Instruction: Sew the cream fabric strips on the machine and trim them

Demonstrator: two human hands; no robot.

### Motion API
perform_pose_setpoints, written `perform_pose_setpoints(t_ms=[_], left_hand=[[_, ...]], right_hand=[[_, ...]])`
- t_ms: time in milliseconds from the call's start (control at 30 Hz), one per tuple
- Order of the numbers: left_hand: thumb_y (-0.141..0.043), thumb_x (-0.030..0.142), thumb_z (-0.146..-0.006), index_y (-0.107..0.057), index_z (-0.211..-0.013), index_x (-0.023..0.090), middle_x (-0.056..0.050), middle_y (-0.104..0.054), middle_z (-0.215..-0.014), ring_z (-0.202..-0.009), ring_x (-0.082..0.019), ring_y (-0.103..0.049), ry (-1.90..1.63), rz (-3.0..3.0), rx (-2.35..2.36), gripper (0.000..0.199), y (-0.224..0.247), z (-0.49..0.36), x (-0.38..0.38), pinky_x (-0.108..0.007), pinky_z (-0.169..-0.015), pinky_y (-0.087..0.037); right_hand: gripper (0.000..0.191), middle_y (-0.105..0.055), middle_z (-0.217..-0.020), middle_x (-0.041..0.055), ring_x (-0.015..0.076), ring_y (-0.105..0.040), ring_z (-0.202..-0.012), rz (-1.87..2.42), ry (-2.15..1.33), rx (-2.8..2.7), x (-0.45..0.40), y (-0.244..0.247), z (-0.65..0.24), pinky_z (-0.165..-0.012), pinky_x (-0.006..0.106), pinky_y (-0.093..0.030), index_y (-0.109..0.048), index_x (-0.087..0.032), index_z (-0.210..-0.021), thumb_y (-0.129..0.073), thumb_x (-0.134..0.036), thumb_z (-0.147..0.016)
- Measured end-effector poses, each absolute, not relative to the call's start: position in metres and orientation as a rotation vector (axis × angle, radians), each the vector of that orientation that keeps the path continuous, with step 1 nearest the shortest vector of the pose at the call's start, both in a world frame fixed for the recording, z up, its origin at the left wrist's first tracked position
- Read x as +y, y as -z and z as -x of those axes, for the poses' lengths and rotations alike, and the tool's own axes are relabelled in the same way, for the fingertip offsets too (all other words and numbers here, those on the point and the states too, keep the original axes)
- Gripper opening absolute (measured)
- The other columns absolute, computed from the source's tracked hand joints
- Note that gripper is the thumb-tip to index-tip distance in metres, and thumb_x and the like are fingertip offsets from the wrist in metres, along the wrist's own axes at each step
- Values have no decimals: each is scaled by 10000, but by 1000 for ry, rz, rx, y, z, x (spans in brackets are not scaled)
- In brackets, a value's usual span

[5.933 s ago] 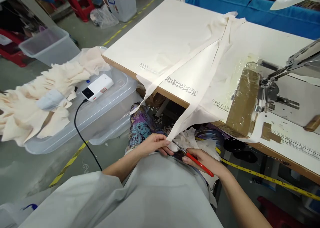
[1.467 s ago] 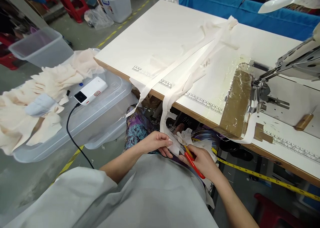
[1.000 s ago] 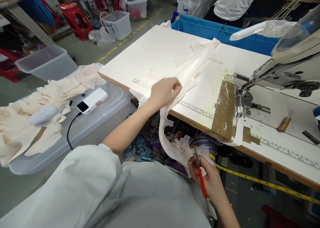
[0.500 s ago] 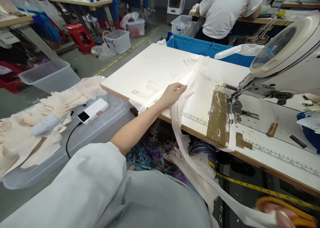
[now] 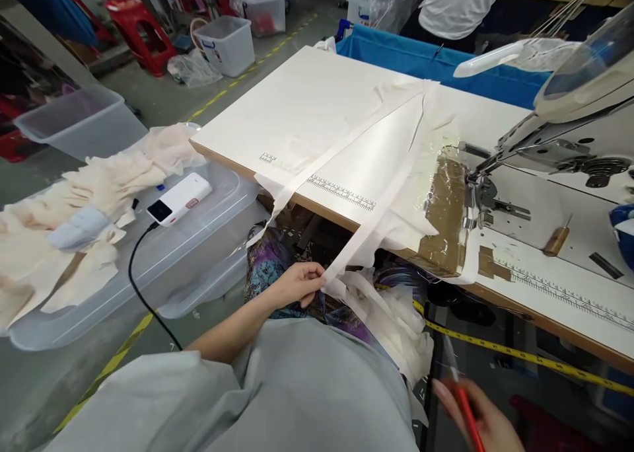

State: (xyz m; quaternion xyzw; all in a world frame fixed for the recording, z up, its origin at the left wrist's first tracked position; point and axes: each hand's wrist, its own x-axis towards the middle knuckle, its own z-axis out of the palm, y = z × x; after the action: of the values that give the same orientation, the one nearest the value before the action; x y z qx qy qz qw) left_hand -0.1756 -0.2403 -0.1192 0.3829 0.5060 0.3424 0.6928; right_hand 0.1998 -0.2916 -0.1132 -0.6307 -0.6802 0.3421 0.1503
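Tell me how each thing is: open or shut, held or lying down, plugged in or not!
Left hand: closed, pinching the cloth strip.
Cloth strip: pulled fairly straight, slanting off the table.
Right hand: gripping the scissors, blurred.
Scissors: held; open or shut, I can't tell.
White gadget: lying flat, cable plugged in.
Leftmost clear bin: open on top.
Tape measure: stretched out.

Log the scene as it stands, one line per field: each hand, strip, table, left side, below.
Left hand: pinching a cloth strip
Right hand: holding red-handled scissors, blurred, apart from the left hand
Strip: runs from the left hand up onto the table
Table: sewing machine at right
Left side: white device and pale cloth pile on a plastic bin
Below table edge: yellow tape measure
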Motion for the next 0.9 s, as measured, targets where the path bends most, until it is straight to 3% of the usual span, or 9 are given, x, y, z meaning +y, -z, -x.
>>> perform_pose_setpoints(t_ms=[67, 133, 200, 300, 567, 900], left_hand=[[-693, 527, -752, -548, -847, 143, 0, -622, -526, -426, -107, -563, -780, -773, 1047, 421, 115, 169, -245, -179, -411, -376], [-712, 553, -737, -550, -839, 138, -76, -700, -642, -635, -181, -697, -799, -718, 1009, 457, 113, 165, -249, -222, -530, -503], [-725, 571, -724, -568, -830, 127, -108, -727, -716, -755, -218, -727, -803, -673, 1016, 482, 113, 164, -252, -248, -601, -545], [-739, 586, -704, -592, -823, 116, -107, -735, -736, -739, -214, -733, -797, -626, 1042, 506, 114, 165, -254, -238, -592, -548], [-761, 582, -678, -597, -788, 118, -84, -726, -691, -665, -194, -725, -781, -588, 1047, 504, 107, 167, -253, -215, -546, -530], [-770, 586, -660, -589, -760, 121, -69, -714, -654, -640, -192, -720, -782, -573, 1044, 509, 107, 169, -252, -219, -546, -522]], right_hand=[[357, -535, -625, -2, 167, -528, -556, 1606, -1381, -2018, -277, 117, -169, -489, 267, -480, -548, -235, -740, -518, -555, -894], [357, -472, -645, -22, 152, -491, -586, 1417, -1652, -2052, -258, 112, -138, -529, 262, -478, -498, -231, -735, -505, -545, -904], [359, -433, -654, -34, 142, -457, -588, 1298, -1809, -2122, -238, 105, -112, -525, 260, -451, -454, -232, -715, -533, -534, -893], [414, -385, -633, -46, 129, -381, -566, 1189, -1877, -2251, -215, 100, -88, -484, 251, -361, -390, -233, -667, -556, -556, -868], [490, -335, -593, -60, 117, -322, -555, 1166, -1717, -2479, -199, 104, -68, -488, 241, -275, -358, -229, -623, -520, -637, -840], [398, -489, -536, -33, 131, -396, -475, 1287, -990, -2820, -198, 97, -65, -477, 252, -251, -369, -246, -626, -551, -517, -852]])
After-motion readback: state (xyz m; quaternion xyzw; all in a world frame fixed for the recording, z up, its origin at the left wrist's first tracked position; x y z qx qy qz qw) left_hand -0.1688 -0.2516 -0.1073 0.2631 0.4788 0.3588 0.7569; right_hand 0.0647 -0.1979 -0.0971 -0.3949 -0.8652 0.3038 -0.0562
